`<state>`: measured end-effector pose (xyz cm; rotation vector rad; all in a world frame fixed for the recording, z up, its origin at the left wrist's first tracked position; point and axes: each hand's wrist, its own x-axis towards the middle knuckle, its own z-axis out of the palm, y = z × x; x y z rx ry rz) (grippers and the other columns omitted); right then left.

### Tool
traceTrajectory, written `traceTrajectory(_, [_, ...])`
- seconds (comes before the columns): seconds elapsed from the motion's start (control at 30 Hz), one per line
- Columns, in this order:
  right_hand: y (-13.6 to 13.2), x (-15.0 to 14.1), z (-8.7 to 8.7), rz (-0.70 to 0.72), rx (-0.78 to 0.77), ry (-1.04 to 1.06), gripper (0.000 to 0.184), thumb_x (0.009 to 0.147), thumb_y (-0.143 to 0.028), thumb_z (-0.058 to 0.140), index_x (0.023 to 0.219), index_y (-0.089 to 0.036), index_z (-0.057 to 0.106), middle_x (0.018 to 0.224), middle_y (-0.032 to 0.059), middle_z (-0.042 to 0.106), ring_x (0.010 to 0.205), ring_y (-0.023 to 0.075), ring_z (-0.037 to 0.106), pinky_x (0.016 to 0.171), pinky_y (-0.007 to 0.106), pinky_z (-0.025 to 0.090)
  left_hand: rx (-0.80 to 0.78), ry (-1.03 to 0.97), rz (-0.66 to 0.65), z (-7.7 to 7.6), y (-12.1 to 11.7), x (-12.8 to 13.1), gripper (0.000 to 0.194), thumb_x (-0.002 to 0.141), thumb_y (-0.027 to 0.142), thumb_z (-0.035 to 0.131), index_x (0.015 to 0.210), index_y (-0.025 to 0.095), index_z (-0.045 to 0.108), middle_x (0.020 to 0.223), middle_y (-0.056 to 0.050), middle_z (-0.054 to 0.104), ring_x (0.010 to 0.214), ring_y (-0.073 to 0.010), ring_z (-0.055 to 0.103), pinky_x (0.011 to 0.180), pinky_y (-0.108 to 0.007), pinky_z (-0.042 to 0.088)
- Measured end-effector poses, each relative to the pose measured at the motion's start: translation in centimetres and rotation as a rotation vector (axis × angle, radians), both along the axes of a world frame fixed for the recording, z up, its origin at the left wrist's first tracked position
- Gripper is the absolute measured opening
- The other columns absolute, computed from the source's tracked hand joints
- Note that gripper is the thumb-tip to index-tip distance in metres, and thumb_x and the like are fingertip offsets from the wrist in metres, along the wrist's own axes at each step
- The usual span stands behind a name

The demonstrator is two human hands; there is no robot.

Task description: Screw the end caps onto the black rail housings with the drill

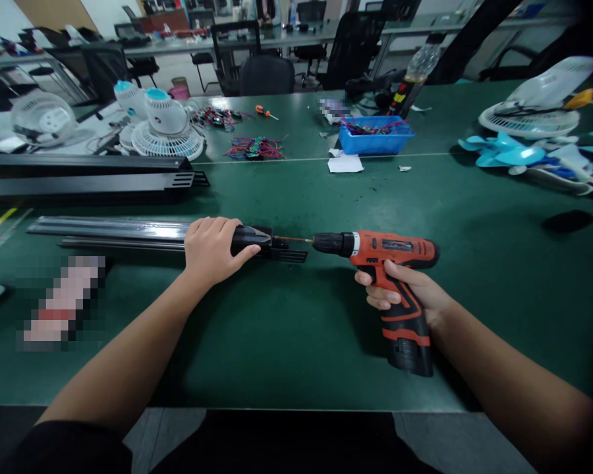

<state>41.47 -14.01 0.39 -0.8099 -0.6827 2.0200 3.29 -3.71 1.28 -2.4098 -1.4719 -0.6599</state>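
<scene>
My left hand (212,249) is closed over the right end of a long black metal rail (113,230) that lies flat on the green table (296,342). My right hand (400,289) grips the handle of an orange and black cordless drill (385,253). The drill points left, and its bit meets the black end cap (281,249) of the rail, just right of my left thumb.
More black rails (84,174) lie behind at the left. White fans (161,125) and fan parts (528,118), bundles of coloured wires (254,148), a blue bin (375,135), a bottle (415,76) and a paper scrap (344,163) stand further back. Chairs line the far edge.
</scene>
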Motion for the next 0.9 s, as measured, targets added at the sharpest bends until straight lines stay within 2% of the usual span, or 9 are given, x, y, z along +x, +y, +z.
traceTrajectory(0.37, [-0.04,0.06,-0.13,-0.003,-0.007,-0.002,0.029,0.091,-0.039,0.087,0.108,-0.019,0.075,0.092,0.001,0.07,0.049,0.0042,0.035,0.054,0.02,0.056,0.009,0.011,-0.011,0.1,-0.05,-0.01,0.071,0.099,0.08,0.048,0.114,0.018,0.077,0.107,-0.016,0.081,0.103,-0.0396,0.072,0.097,-0.055,0.049])
traceTrajectory(0.63, [-0.15,0.26,-0.35,0.01,0.025,-0.038,0.026,0.097,-0.043,0.081,0.104,-0.02,0.072,0.09,0.0003,0.065,0.051,0.0063,0.032,0.054,0.023,0.053,0.009,-0.014,-0.011,-0.03,0.0,-0.03,0.067,0.097,0.081,0.05,0.113,0.021,0.078,0.107,-0.015,0.081,0.103,-0.0396,0.072,0.097,-0.056,0.049])
traceTrajectory(0.9, [-0.08,0.18,-0.25,0.006,0.02,-0.04,0.029,0.093,-0.045,0.085,0.101,-0.019,0.074,0.09,-0.0004,0.064,0.05,0.0057,0.025,0.052,0.023,0.053,0.013,0.007,-0.008,0.01,-0.05,-0.01,0.069,0.098,0.08,0.049,0.113,0.019,0.077,0.106,-0.015,0.082,0.102,-0.0395,0.073,0.096,-0.055,0.05])
